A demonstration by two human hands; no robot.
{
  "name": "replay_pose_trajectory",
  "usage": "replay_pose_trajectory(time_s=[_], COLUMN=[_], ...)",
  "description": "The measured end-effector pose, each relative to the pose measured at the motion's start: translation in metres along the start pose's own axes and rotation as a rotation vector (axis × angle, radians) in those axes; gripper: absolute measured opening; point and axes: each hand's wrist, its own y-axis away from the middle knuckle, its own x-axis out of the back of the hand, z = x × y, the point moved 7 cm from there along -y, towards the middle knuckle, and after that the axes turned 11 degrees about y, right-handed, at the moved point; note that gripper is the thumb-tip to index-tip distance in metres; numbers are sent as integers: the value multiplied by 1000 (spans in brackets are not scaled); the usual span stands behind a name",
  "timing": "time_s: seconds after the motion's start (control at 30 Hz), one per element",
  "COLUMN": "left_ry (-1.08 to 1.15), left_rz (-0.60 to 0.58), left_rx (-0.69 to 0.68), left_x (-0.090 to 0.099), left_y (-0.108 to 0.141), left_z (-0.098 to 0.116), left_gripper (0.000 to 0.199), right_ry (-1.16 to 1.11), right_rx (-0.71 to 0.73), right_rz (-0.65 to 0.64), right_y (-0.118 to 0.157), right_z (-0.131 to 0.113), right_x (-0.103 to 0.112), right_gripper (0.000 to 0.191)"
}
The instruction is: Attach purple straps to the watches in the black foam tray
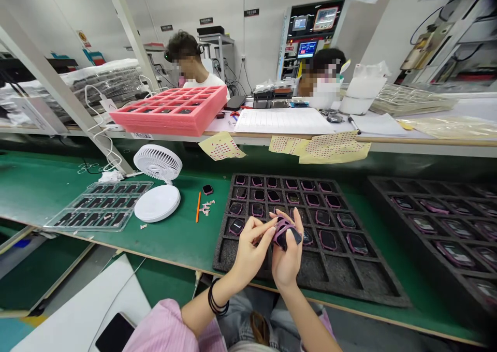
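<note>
A smartwatch case [282,232] with a purple frame and dark glass is held above the foam tray. My right hand [286,264] is wrapped round it, thumb on the glass and fingers behind. From the other side, my left hand [250,243] is closed in a pinch at the case's left edge. Whatever lies between those fingertips is too small to make out. Under both hands, the black foam tray [341,278] carries rows of similar purple-framed watch cases, with bare pockets along its front row.
Left of the tray lie an orange stick [199,207], small pale tabs [207,208] and a loose watch case [207,189]. A white fan [157,203] and a clear plastic tray [70,223] stand farther left. Another foam tray [419,261] is at right. Two people sit beyond the shelf.
</note>
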Motion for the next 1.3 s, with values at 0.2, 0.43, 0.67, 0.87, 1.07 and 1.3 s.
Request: replay_pose_trajectory(time_s=[0.2,0.43,0.67,0.87,1.07,1.3], left_ry=[294,363,295,273,-392,-1069], left_rz=[-226,-279,-413,-483,-272,38], left_rx=[291,349,372,407,127,252], left_x=[-20,-9,-1,3,87,188], left_y=[17,15,14,15,-41,-52], left_z=[-21,-25,-23,-23,-7,-49], left_gripper=[65,73,69,65,30,19], right_ry=[54,115,124,155,72,52], right_rx=[13,13,3,9,-103,-149], right_rz=[128,20,-61,-79,-149,-131], right_y=[-1,0,4,5,0,-3], right_z=[-1,4,10,8,7,12], right_x=[8,1,-3,-6,-14,-9], right_gripper=[44,52,49,49,47,44])
